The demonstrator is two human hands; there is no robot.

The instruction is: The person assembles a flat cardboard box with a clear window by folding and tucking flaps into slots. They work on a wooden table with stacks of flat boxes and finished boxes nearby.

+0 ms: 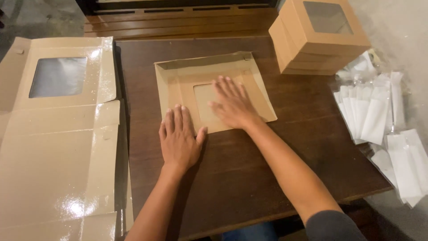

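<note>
**Two bare hands pressed flat on a folded cardboard lid**

At far left, a large flat sheet of glossy brown cardboard with a clear window (58, 134) lay unfolded, overlapping the edge of a dark brown wooden table (232, 178). Near the table's middle sat a flat, square brown cardboard lid with a cut-out window (183, 82), its side flaps partly raised. The left hand (178, 138) lay palm down, fingers spread and gripping nothing, resting on the lid's near left edge. The right hand (232, 105) was also flat and unclenched, pressing the lid's centre over the window. Farther right, at the table's back corner, stood a stack of assembled brown windowed boxes (314, 38). Beside it, at far right, lay clear plastic packets holding white paper items (379, 116).
</note>
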